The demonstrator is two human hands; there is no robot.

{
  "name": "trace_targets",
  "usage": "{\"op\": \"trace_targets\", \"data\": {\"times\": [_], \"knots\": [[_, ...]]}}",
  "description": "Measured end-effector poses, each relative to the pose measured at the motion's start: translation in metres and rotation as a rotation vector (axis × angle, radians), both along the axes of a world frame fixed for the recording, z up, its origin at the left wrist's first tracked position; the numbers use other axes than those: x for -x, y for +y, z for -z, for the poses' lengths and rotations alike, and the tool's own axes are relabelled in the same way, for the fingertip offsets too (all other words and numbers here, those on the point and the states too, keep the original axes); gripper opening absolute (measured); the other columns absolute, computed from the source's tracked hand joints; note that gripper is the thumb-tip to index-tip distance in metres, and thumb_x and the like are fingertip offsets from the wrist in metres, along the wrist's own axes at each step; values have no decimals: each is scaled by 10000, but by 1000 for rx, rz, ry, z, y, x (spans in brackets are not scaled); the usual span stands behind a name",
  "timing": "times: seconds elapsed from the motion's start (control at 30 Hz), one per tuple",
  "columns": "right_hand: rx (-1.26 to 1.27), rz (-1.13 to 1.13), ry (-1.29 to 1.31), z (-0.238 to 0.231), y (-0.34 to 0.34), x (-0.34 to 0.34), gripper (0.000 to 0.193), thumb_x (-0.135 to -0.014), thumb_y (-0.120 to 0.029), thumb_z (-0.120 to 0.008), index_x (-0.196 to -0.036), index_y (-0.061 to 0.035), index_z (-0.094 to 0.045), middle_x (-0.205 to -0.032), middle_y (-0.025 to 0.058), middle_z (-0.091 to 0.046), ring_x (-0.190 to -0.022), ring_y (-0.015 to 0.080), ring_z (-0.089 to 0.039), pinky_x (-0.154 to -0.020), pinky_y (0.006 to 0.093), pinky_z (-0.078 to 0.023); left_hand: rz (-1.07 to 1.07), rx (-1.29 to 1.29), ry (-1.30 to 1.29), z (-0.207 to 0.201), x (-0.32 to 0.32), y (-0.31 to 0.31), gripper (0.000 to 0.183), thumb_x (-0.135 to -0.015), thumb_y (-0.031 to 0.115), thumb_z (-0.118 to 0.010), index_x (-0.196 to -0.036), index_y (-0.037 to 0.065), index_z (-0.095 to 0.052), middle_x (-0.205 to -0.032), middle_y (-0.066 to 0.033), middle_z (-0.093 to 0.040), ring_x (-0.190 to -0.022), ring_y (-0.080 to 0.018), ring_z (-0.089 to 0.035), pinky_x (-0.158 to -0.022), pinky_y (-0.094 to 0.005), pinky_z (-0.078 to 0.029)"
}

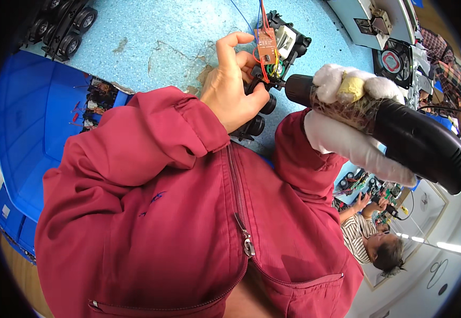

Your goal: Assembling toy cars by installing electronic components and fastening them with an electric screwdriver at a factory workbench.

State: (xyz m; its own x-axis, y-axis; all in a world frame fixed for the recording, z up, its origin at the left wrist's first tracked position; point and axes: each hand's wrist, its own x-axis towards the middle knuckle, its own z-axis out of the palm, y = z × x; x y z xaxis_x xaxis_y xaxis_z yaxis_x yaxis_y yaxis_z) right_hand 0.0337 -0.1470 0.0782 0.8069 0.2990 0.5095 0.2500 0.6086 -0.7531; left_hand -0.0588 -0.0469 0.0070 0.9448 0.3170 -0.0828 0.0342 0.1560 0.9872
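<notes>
My bare left hand [229,90] grips a black toy vehicle chassis [293,52] on the blue work surface, its thumb and fingers closed on the near side. On the chassis sits a brown circuit board [266,44] with red, blue and yellow wires. A white part [285,40] lies beside the board, and black wheels [267,105] show under my left thumb. My right hand [341,133], in a white glove, is wrapped round a black power screwdriver [415,139] bound with worn tape. The screwdriver's nose points left at the chassis; whether its tip touches a screw is too small to tell.
More wheeled black chassis [63,32] stand at the far left. A blue bin [26,124] at the left holds black assemblies with wires [99,100]. A small black fan [394,62] stands at the far right. Another person [368,238] works with wired parts at the right.
</notes>
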Motion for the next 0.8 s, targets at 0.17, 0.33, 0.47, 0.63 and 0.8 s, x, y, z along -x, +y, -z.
{"op": "trace_targets", "data": {"times": [0.17,0.33,0.47,0.63,0.8], "knots": [[-6,-8,9,-4,7,6,1024,-549,-925,-407,-873,38,-532,-590,117,-501,-374,189,-400,-355,299,-302,9,-26,-5,2,1,0,637,-732,-68,-549,-1242,37,-180,-1002,-145,-583,-804,-160,-563,-748,-279,-463],[-5,202,47,-3,13,12,1006,-569,-914,-408,-874,38,-518,-582,120,-491,-371,192,-401,-342,312,-314,19,-37,-24,3,0,1,638,-731,-71,-544,-1242,39,-178,-994,-142,-583,-796,-159,-562,-749,-278,-461],[5,-52,-231,2,5,13,871,-602,-850,-511,-808,-6,-447,-572,102,-470,-390,199,-431,-362,300,-347,5,71,6,-1,-2,-1,690,-735,-91,-540,-1285,35,-144,-990,-141,-588,-787,-151,-571,-759,-268,-461],[107,84,-174,-17,-5,19,745,-614,-792,-589,-708,-75,-410,-537,63,-451,-464,213,-506,-407,328,-394,-44,166,13,8,3,-3,812,-712,-67,-578,-1397,7,-146,-988,-136,-606,-786,-177,-603,-714,-289,-485],[-100,243,-233,-56,-69,-116,845,-698,-832,-395,-916,-33,-560,-607,98,-532,-445,211,-517,-419,375,-446,35,-153,-38,-18,-7,27,385,-699,107,-713,-1046,47,-557,-1124,-94,-518,-1034,-218,-509,-826,-333,-424]]}}
